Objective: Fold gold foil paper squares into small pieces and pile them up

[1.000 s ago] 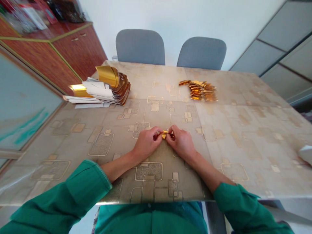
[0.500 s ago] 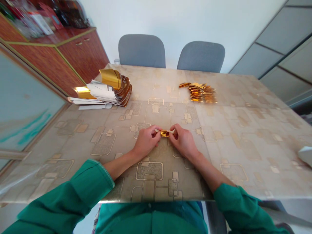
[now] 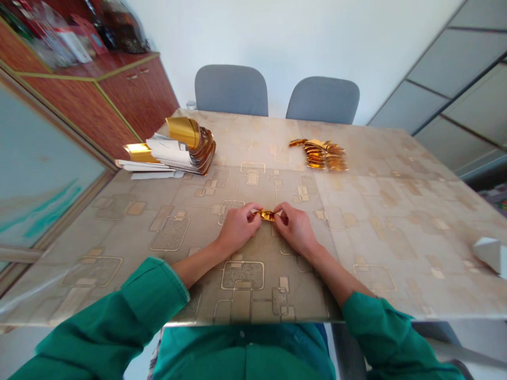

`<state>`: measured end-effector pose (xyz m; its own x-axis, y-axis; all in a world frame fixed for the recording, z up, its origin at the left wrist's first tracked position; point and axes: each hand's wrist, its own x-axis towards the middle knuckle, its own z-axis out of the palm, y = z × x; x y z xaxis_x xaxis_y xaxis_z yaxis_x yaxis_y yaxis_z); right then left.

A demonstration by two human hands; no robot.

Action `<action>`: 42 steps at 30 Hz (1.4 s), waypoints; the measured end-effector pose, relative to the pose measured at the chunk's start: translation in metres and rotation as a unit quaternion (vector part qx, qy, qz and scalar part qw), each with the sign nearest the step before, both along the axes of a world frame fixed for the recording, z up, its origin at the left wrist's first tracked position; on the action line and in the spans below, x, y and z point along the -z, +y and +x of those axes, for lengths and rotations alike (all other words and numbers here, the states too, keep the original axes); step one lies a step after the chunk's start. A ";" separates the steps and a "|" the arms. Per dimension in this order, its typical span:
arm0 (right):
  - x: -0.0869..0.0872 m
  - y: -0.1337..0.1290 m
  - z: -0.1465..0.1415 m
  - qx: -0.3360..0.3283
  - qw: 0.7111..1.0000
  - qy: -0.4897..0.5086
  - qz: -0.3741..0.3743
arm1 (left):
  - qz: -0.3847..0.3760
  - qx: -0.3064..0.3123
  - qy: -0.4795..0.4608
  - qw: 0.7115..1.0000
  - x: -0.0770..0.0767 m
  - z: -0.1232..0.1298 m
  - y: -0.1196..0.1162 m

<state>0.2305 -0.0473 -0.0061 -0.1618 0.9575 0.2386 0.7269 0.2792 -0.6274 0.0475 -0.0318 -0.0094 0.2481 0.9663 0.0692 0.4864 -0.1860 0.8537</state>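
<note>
Gold foil piece [image 3: 267,215] pinched at both ends, left hand [image 3: 238,228] and right hand [image 3: 295,228] nearly closed; I judge uneven pulling could tear it.

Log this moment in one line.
left hand: pinching folded gold piece, left end | right hand: pinching its right end | gold pile: far side, right | sheet stack: far side, left

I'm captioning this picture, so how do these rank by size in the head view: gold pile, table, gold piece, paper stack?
1. Table
2. Paper stack
3. Gold pile
4. Gold piece, held between left hand and right hand
</note>
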 end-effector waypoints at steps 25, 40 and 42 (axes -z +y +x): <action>-0.001 0.000 -0.003 0.052 0.999 0.007 0.013 | 0.022 0.009 0.029 0.999 -0.002 0.009 -0.005; 0.003 -0.003 -0.011 0.069 0.997 0.001 -0.018 | 0.032 -0.027 0.059 0.997 -0.001 0.014 0.002; 0.002 -0.003 -0.009 0.071 0.997 0.015 -0.015 | 0.031 -0.022 0.050 0.998 -0.001 0.013 0.001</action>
<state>0.2213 -0.0500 -0.0079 -0.0184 0.9771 0.2121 0.7391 0.1561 -0.6553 0.0605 -0.0304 -0.0083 0.2143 0.9709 0.1067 0.5767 -0.2139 0.7884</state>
